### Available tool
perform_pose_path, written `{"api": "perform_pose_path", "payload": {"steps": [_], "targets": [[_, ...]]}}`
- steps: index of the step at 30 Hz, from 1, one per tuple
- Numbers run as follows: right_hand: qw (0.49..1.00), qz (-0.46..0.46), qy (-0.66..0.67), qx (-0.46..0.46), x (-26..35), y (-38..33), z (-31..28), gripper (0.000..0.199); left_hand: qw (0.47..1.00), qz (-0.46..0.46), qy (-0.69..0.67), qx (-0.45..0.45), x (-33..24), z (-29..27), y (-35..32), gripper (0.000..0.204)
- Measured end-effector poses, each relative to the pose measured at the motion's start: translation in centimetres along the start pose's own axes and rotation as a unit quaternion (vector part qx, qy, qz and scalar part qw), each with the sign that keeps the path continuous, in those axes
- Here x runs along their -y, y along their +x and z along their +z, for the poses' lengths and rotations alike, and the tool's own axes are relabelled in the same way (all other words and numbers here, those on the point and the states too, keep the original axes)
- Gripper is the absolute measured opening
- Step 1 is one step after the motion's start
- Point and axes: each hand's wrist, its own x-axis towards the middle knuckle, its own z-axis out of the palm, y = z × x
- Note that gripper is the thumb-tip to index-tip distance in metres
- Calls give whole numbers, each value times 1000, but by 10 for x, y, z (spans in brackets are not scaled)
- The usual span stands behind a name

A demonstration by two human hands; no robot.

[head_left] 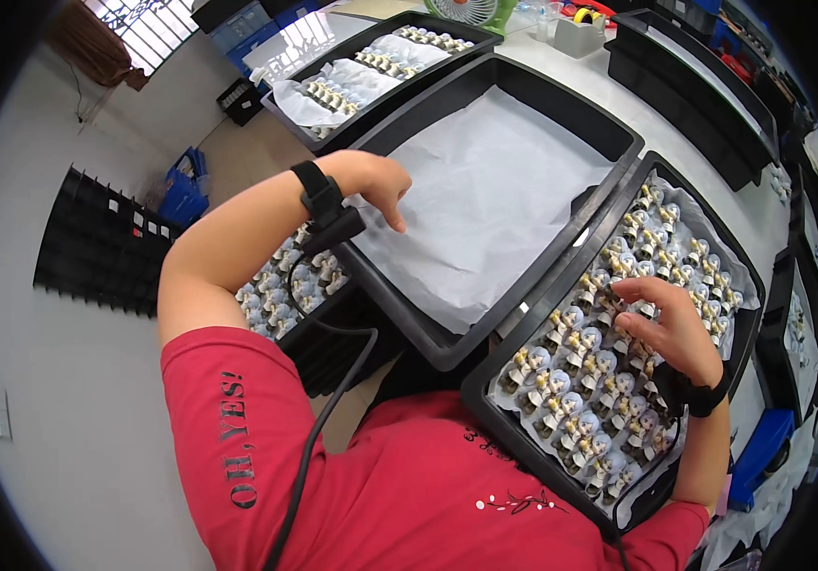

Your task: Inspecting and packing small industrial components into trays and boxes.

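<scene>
My left hand (379,183) is over the left side of a large black tray (447,357) lined with white paper (495,190). Its visible fingers point down at the paper, with nothing seen in them; the other fingers are hidden. To the right, a second black tray (523,433) holds rows of small figurines (580,423) with pale blue-grey tops, yellow parts and dark bases. Above these figurines is my right hand (666,324), thumb and forefinger apart beside a few of them. I see no figurine lifted in it.
Below my left arm, more figurines (281,290) fill another container. A black tray (333,143) with paper and figurine rows stands at the far left. Deep black bins (685,105) and a green fan (471,11) are at the back. A cable (333,400) runs from my left wrist.
</scene>
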Motion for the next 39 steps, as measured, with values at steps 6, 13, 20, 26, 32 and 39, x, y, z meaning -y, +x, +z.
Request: {"api": "perform_pose_path", "payload": {"steps": [6,13,20,26,32,39], "targets": [[999,-30,-28,-4,-8,-24,-8,31,981,159,68,-90,3,29,33,56],[999,-32,9,36,-20,-9,3,34,939,322,-117,2,-79,22,-10,33],[998,-55,-32,12,-14,-19,-2,35,962,268,18,51,-100,11,-6,38],[998,-42,-34,19,-14,-17,-2,35,954,299,17,23,-101,21,-7,38],[997,-73,-21,13,-21,-7,4,34,933,359,24,21,-88,34,-1,34],[998,-49,-33,-23,-16,-21,-8,32,911,412,23,-8,-103,34,3,38]]}}
